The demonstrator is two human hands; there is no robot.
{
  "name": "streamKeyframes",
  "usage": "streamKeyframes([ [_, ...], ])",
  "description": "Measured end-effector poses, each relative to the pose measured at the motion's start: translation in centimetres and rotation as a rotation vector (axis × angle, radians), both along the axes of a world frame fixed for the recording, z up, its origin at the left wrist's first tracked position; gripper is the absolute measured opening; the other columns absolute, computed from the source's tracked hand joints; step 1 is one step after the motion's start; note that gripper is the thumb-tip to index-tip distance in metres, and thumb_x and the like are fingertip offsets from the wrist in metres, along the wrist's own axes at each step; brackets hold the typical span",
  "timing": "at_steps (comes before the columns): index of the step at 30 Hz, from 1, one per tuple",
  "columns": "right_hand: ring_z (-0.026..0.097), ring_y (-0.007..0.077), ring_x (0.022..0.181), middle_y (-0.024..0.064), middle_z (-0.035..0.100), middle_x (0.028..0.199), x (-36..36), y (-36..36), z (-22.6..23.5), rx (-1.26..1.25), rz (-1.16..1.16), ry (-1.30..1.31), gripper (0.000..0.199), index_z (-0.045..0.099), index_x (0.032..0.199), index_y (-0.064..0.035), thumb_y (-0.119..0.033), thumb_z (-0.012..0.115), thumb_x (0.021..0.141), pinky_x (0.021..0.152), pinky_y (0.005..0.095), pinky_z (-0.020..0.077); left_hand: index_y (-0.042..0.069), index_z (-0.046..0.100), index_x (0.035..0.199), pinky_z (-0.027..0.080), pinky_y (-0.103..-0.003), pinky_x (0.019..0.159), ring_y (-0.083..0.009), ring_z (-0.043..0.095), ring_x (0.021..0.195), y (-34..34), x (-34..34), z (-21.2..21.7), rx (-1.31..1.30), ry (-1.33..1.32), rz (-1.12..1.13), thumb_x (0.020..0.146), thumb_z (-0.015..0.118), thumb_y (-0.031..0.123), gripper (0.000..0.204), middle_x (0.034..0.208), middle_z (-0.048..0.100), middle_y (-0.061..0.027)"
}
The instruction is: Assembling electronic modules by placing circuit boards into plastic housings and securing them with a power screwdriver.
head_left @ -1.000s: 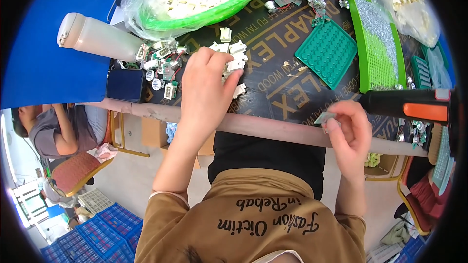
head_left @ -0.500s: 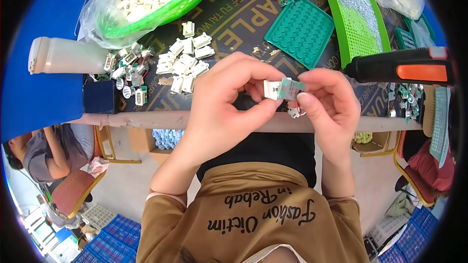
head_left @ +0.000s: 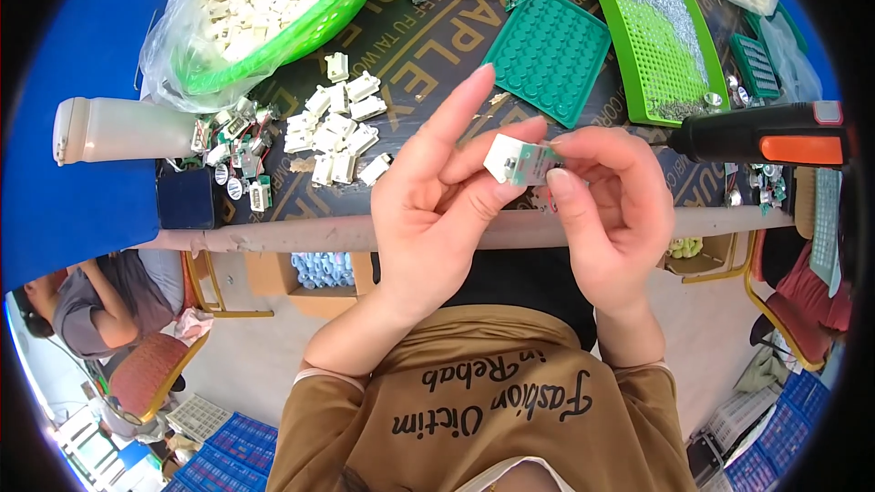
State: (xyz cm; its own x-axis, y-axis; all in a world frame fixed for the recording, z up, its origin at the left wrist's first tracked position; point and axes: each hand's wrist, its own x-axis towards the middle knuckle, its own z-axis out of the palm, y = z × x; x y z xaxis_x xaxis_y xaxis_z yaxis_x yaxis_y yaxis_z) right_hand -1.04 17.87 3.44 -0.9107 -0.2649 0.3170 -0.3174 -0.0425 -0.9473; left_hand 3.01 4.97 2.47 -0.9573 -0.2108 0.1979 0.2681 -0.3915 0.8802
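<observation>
Just above the table's near edge, a small white plastic housing (head_left: 500, 158) is pinched between the thumb and a finger of my left hand (head_left: 421, 210), whose index finger points up, away from it. My right hand (head_left: 620, 205) has its thumb and fingertips closed on a small green circuit board (head_left: 536, 166), which sits against the housing's right side. Whether the board is seated inside cannot be made out. A bit of red wire hangs below the board, partly behind my right thumb. Several loose white housings (head_left: 335, 130) lie left of my left hand.
Beyond them stands a green basket (head_left: 305, 36) heaped with white housings. Boards with wires (head_left: 241, 150) lie beside a translucent bottle (head_left: 128, 130). A green studded tray (head_left: 547, 55), a lime tray (head_left: 652, 82) of tiny metal parts and a black-and-orange tool (head_left: 766, 135) lie far and right.
My left index finger has lifted off the housing and straightened. The housing and board have tilted slightly between my hands. The whole view has shifted a little.
</observation>
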Motion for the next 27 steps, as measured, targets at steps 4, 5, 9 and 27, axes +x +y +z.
streamKeyframes([
  [4,0.055,0.0130,0.063,0.0078,0.059,0.079,-0.6,-0.2,-0.3,0.024,-0.086,0.143,0.017,0.059,0.088,0.0005,0.007,0.060,0.072,0.055,0.0224,0.0445,-0.002,0.033,0.131,0.043,-0.029,0.091,-0.0181,0.050,0.109,0.3,0.0,0.8,0.012,-0.078,-0.060,0.085,0.047,-0.007,0.049,0.118,0.052,-0.0160],
  [5,0.055,0.0137,0.063,0.0078,0.059,0.079,-0.8,-0.1,-0.3,0.055,-0.091,0.213,0.018,0.059,0.088,0.0001,0.007,0.060,0.072,0.054,0.0225,0.0443,-0.003,0.034,0.131,0.043,-0.030,0.091,-0.0184,0.048,0.111,0.3,0.0,1.1,0.018,-0.089,-0.064,0.086,0.046,-0.007,0.047,0.122,0.049,-0.0164],
  [9,0.055,0.0148,0.061,0.0081,0.060,0.078,-1.1,0.2,-0.4,0.113,-0.104,0.348,0.019,0.059,0.087,-0.0004,0.008,0.060,0.071,0.051,0.0229,0.0439,-0.007,0.033,0.129,0.043,-0.040,0.093,-0.0303,0.045,0.116,0.2,0.3,1.1,-0.007,-0.046,-0.124,0.083,0.043,-0.006,0.048,0.127,0.042,-0.0239],
  [27,0.050,0.0122,0.071,0.0079,0.055,0.086,0.3,0.4,0.3,0.190,-0.050,0.258,0.027,0.055,0.098,0.0053,0.011,0.058,0.073,0.065,0.0228,0.0419,-0.005,0.043,0.122,0.045,-0.025,0.086,-0.0149,0.054,0.102,1.2,0.1,0.2,0.063,-0.024,-0.026,0.084,0.050,-0.007,0.039,0.120,0.051,-0.0163],
])
